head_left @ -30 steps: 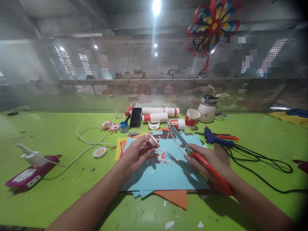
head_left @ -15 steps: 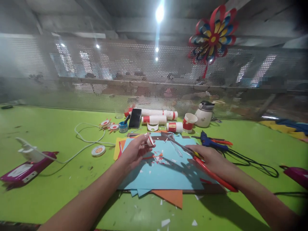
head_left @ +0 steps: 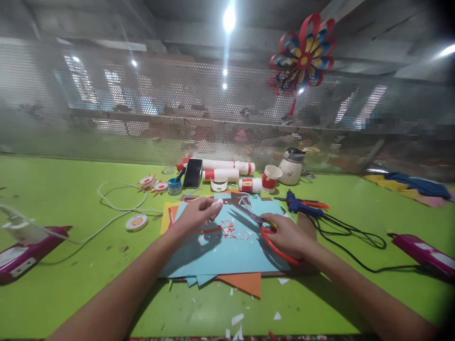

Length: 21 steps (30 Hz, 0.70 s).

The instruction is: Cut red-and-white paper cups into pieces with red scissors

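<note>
My left hand (head_left: 198, 214) is closed around a small white and red paper piece (head_left: 216, 203), mostly hidden by the fingers. To its right, my right hand (head_left: 285, 233) grips scissors (head_left: 272, 244) with red handles, their blades apart and pointing up and left toward the paper piece. Both hands are above a light blue paper sheet (head_left: 231, 258), where small red and white scraps (head_left: 227, 229) and an orange-red strip (head_left: 210, 230) lie. Orange paper (head_left: 245, 284) sticks out from under the blue sheet.
White and red paper rolls (head_left: 222, 175), a phone (head_left: 193, 173), a paint jar (head_left: 174, 186), a paper cup (head_left: 272, 179) and a white jug (head_left: 292, 166) stand behind. At right lies a blue glue gun (head_left: 302, 204) with its cord; a tape roll (head_left: 137, 222) and power strip (head_left: 31, 253) are at left.
The scissors and my right hand have shifted left and turned. My left hand has rotated, so its fingers now cover more of the paper piece. The whole view has moved slightly.
</note>
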Motion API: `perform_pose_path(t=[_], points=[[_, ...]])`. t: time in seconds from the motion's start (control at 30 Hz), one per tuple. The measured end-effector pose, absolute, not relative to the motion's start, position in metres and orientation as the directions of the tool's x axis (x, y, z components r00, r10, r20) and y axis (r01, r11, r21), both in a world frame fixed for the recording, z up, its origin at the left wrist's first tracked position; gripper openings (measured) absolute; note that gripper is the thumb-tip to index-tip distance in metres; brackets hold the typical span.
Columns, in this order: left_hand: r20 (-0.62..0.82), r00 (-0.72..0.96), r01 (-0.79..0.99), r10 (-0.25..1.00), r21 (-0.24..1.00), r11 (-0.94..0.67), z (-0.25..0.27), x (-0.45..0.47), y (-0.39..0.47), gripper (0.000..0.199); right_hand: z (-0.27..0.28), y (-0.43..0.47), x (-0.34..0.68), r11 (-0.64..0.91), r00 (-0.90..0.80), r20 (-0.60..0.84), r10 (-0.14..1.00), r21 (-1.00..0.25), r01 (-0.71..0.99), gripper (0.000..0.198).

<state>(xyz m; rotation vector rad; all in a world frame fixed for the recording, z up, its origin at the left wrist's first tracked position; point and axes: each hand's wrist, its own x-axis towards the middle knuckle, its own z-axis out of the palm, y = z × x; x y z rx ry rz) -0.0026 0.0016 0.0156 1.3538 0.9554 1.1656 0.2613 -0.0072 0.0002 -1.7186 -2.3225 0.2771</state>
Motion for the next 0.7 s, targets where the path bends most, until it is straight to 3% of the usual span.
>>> perform_pose_path(t=[0.1,0.2,0.47,0.57,0.7], points=[[0.025,0.578,0.216,0.816,0.959,-0.183,0.014,-0.002,-0.005,0.030,-0.002,-0.013,0.258,0.337,-0.335,0.056,0.941,-0.279,0.899,0.031],[-0.031,0.710,0.363,0.704,0.872,-0.328,0.014,-0.002,-0.012,0.033,-0.004,-0.017,0.247,0.377,-0.371,0.069,0.926,-0.247,0.893,0.034],[-0.045,0.675,0.600,0.737,0.614,-0.512,0.013,-0.003,-0.012,0.048,-0.015,0.005,0.230,0.400,-0.379,0.163,0.911,-0.124,0.908,0.032],[-0.024,0.660,0.646,0.751,0.528,-0.551,0.011,-0.002,-0.009,0.044,-0.016,0.016,0.234,0.431,-0.411,0.174,0.895,-0.095,0.897,0.030],[-0.013,0.658,0.651,0.753,0.511,-0.561,0.016,-0.009,-0.003,0.038,-0.026,0.021,0.240,0.494,-0.473,0.191,0.860,-0.082,0.866,0.027]])
